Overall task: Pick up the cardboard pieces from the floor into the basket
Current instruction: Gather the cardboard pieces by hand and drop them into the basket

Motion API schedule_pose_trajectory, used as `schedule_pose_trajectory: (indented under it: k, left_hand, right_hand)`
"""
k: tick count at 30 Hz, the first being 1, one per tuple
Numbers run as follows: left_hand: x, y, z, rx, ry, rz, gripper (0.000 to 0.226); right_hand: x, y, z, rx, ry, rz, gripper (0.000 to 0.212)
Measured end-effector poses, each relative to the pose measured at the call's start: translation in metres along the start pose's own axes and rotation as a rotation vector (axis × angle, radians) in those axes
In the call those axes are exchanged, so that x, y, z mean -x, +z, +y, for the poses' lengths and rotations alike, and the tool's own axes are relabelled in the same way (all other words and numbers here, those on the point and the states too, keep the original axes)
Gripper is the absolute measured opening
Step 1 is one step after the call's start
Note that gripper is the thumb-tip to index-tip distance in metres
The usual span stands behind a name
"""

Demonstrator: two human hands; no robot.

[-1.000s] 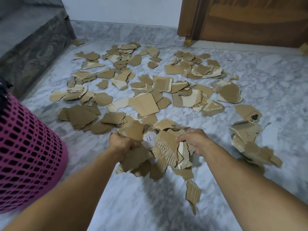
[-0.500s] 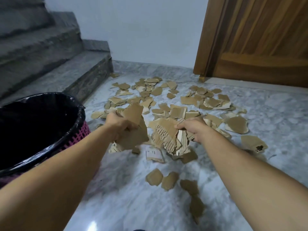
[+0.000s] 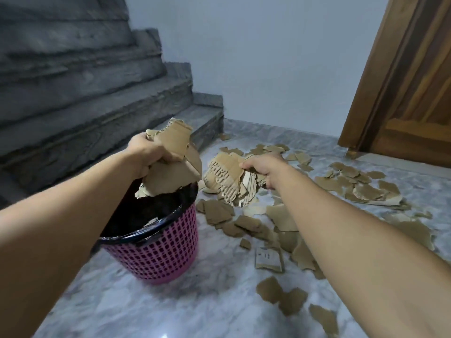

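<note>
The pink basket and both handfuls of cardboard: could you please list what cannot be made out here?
- Head view: the pink basket interior is dark behind its black liner; contents unreadable, near rim covered by the left arm.
- Left hand and right hand: the number of cardboard pieces gripped is hidden, overlapping.
- Floor scraps under the right forearm are hidden.

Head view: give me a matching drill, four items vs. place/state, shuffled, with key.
Column 1
1. left hand
2. right hand
3. basket
4. printed scrap

Column 2
A. pink mesh wall, black liner inside, standing on the floor
B. lying flat on the marble floor, near the right forearm
C. grips a cardboard bunch over the basket mouth
D. grips a corrugated bunch in the air, right of the basket rim

Pairs: 1-C, 2-D, 3-A, 4-B
</note>
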State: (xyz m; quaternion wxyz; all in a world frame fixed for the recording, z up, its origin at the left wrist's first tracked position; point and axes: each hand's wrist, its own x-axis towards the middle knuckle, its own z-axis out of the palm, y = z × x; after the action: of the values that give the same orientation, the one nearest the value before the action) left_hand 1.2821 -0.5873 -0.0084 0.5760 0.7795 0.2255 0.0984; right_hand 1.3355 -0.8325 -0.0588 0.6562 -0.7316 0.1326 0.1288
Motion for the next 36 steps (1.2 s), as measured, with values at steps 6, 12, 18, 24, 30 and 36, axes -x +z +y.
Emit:
schedule_pose_trajectory:
  k: [6, 12, 18, 24, 30, 36]
  left_hand:
    - [-0.026, -0.083, -0.014, -0.015, 0.005, 0.171, 0.054]
    - [-0.048, -0.117, -0.08, -0.129, -0.06, 0.275, 0.068]
    - [-0.043, -0.104, -0.14, -0.511, -0.175, 0.067, 0.077]
    - [-0.029, -0.116, -0.166, -0.842, -0.201, 0.464, 0.072]
    - [-0.023, -0.097, -0.176, -0.57, -0.207, 0.489, 0.072]
    - [-0.032, -0.052, -0.162, -0.543, -0.192, 0.326, 0.093]
  right_hand:
    - [-0.037, 0.092, -0.014, -0.032, -0.045, -0.106, 0.072]
    - [-0.038, 0.176, 0.004, 0.04, -0.062, -0.094, 0.049]
    - [-0.027, 0.192, 0.02, 0.185, -0.09, -0.122, 0.033]
    - [-0.013, 0.169, 0.036, 0.644, -0.346, 0.059, 0.024]
    - [-0.021, 0.152, 0.043, 0.47, -0.207, 0.028, 0.023]
    - [-0.045, 0.121, 0.051, 0.427, -0.267, 0.188, 0.02]
